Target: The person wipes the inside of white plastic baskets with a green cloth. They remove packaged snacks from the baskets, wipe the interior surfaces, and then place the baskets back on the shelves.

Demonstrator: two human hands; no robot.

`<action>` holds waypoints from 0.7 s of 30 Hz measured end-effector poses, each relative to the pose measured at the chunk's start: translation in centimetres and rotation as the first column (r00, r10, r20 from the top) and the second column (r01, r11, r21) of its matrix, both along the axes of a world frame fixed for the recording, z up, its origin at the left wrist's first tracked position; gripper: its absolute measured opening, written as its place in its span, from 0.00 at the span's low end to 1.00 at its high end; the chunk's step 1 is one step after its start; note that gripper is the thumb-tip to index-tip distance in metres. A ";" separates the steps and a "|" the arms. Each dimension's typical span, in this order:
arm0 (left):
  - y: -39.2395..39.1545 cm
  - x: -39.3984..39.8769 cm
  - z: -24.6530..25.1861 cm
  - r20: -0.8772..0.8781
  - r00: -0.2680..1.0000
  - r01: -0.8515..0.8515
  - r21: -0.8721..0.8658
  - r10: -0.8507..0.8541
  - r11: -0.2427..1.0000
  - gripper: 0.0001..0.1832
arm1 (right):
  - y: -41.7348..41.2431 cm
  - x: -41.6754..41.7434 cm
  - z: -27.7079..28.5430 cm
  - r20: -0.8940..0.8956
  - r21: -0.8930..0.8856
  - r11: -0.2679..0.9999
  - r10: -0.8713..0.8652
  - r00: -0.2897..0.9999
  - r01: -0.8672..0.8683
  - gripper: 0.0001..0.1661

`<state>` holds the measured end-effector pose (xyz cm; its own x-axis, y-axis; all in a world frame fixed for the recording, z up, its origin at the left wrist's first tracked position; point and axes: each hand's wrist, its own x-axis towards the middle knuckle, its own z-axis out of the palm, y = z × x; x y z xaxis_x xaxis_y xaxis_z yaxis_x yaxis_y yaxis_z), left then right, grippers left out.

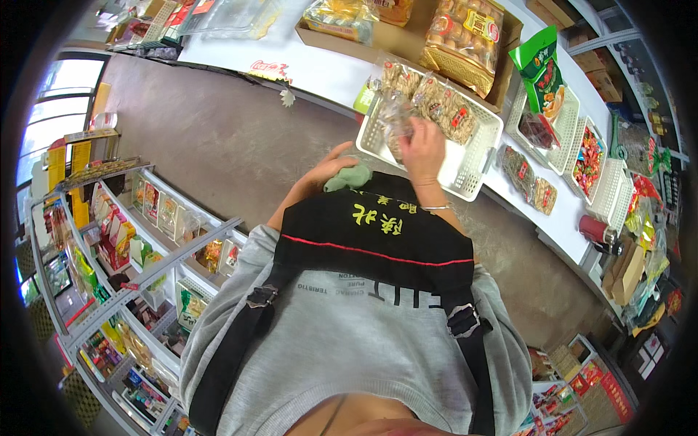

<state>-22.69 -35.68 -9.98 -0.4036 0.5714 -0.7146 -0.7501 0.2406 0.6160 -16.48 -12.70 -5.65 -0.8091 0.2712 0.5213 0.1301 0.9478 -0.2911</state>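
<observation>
A white plastic basket point(463, 169) stands at the table's near edge with several clear bags of dried brownish food point(444, 109) in its far part. My right hand point(425, 147) reaches into it, its fingers on a blurred clear bag point(395, 128) at the basket's left side. My left hand point(335, 163) is left of the basket, in front of the black apron point(376, 229), with a green cloth point(349, 179) held against the palm by the fingers. The basket and the left hand are apart.
Behind the basket is a cardboard box point(338, 44) holding packaged bread. To the right are white baskets point(599, 191), a green snack bag point(540, 71), two loose bags point(518, 169) and a red flask point(597, 229). Stocked shelves point(158, 256) stand left across the floor.
</observation>
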 end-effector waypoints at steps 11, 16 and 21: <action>3.8 -3.3 3.4 -0.453 0.890 -0.021 -0.166 -0.057 0.986 0.32 | 2.1 5.6 -2.9 0.541 -0.483 0.844 0.077 0.838 0.234 0.39; 7.1 -8.2 -1.1 -0.311 0.912 0.180 -0.285 -0.269 0.942 0.36 | 1.5 3.9 -3.8 0.498 -0.472 0.878 0.187 0.847 0.083 0.47; 9.5 -7.7 3.6 -0.387 0.754 0.429 -0.322 -0.531 0.844 0.28 | 2.2 3.9 -2.9 0.493 -0.554 0.816 0.163 0.854 0.164 0.34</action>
